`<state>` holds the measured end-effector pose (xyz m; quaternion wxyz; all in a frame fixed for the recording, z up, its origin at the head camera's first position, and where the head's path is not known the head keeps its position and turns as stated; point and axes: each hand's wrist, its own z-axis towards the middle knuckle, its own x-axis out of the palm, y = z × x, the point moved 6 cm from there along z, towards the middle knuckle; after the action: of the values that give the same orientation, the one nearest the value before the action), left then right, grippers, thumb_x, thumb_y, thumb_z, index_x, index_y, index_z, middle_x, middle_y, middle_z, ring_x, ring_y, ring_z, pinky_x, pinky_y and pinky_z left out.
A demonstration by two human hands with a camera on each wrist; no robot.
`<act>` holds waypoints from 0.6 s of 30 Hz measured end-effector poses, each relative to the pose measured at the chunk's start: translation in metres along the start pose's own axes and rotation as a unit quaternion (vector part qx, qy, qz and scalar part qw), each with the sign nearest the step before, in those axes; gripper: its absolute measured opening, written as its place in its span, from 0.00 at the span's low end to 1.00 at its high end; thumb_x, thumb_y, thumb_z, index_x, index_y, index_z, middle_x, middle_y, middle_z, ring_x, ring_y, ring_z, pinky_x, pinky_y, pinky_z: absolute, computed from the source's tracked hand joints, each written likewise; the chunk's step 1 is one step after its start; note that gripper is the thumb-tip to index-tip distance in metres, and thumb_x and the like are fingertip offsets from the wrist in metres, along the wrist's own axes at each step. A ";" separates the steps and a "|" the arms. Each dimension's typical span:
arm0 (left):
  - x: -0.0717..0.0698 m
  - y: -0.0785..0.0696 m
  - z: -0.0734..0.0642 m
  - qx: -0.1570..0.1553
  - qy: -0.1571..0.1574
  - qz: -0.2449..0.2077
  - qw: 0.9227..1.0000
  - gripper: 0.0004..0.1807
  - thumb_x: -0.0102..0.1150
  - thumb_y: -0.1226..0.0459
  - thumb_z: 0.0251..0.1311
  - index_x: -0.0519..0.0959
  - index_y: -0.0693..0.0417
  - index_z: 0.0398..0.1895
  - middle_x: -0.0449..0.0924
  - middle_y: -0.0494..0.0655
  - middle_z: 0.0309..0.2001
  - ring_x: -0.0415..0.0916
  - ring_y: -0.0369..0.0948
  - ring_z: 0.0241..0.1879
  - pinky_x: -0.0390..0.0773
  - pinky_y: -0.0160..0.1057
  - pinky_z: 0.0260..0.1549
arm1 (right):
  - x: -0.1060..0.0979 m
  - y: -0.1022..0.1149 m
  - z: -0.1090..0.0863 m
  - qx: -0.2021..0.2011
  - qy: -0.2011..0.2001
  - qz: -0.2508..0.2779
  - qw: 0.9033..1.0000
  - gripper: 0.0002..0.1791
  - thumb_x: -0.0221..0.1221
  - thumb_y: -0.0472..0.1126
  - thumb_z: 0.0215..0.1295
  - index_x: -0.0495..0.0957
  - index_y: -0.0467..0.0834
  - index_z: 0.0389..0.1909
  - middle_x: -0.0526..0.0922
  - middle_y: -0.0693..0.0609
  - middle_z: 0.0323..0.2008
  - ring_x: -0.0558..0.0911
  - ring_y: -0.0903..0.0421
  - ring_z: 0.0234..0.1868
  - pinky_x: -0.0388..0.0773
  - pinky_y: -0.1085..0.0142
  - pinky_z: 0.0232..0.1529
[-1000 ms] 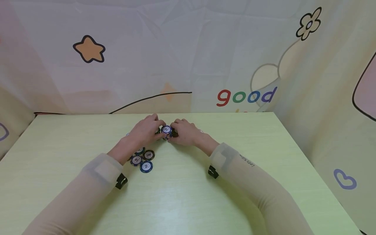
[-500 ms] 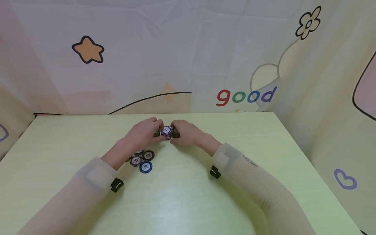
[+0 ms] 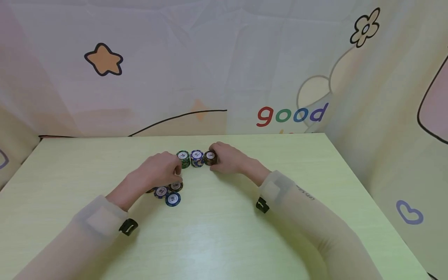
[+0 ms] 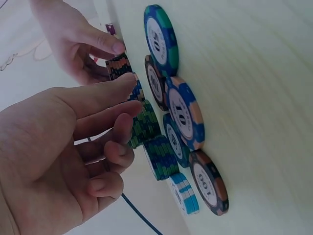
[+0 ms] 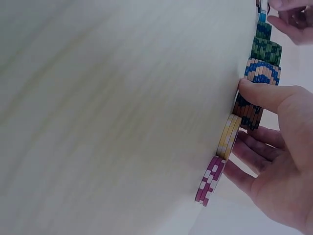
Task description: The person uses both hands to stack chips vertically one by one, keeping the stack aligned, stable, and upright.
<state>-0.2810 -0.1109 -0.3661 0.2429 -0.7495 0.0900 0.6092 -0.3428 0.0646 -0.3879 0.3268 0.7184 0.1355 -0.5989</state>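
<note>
A row of poker chip stacks stands at the far part of the table. My right hand [image 3: 229, 158] holds the black-and-brown chip stack [image 3: 210, 157] at its right side, thumb in front and fingers behind. To its left stand a blue chip stack [image 3: 197, 158] and a green chip stack [image 3: 183, 158]. My left hand [image 3: 161, 169] is over the loose chips, fingers loosely bent with nothing between them in the left wrist view. Below it lie a blue chip [image 3: 173, 199], a blue-and-tan chip [image 4: 183, 112] and a black chip [image 4: 206, 183], among several loose ones.
Past the green stack are a dark blue-green stack [image 4: 161, 156] and a short light-blue stack [image 4: 184, 193]. Low yellow [image 5: 229, 136] and magenta [image 5: 210, 181] stacks continue the row beyond the black one. A printed cloth [image 3: 157, 77] hangs behind the table [image 3: 224, 237].
My left hand has left the blue stack and come back and left over the loose chips. My right hand has shifted slightly right, to the black-and-brown stack. The blue and green stacks now show clearly.
</note>
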 end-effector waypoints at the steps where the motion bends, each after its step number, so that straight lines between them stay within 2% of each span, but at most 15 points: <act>1: 0.001 0.001 -0.001 -0.002 0.006 -0.001 1.000 0.11 0.73 0.59 0.61 0.87 0.58 0.39 0.83 0.46 0.35 0.78 0.41 0.30 0.82 0.43 0.33 | 0.000 -0.001 0.000 0.000 -0.001 0.001 1.000 0.30 0.69 0.42 0.66 0.71 0.33 0.63 0.77 0.42 0.57 0.77 0.49 0.57 0.71 0.58 0.63; 9: 0.005 0.003 -0.004 -0.006 0.029 -0.009 1.000 0.08 0.75 0.60 0.59 0.86 0.53 0.33 0.80 0.42 0.29 0.76 0.41 0.29 0.80 0.43 0.33 | -0.002 -0.005 -0.001 -0.004 0.006 0.008 1.000 0.28 0.69 0.43 0.66 0.74 0.33 0.61 0.77 0.42 0.57 0.77 0.48 0.58 0.71 0.58 0.64; 18: 0.008 -0.002 -0.002 0.004 0.023 -0.011 1.000 0.07 0.73 0.60 0.62 0.86 0.53 0.33 0.80 0.40 0.27 0.75 0.39 0.27 0.79 0.42 0.31 | -0.001 -0.007 0.000 -0.004 0.002 0.013 1.000 0.24 0.68 0.42 0.67 0.76 0.32 0.57 0.79 0.42 0.55 0.78 0.48 0.56 0.72 0.58 0.63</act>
<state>-0.2763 -0.1084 -0.3731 0.2508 -0.7635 0.0898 0.5883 -0.3475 0.0697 -0.3887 0.3370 0.7200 0.1296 -0.5927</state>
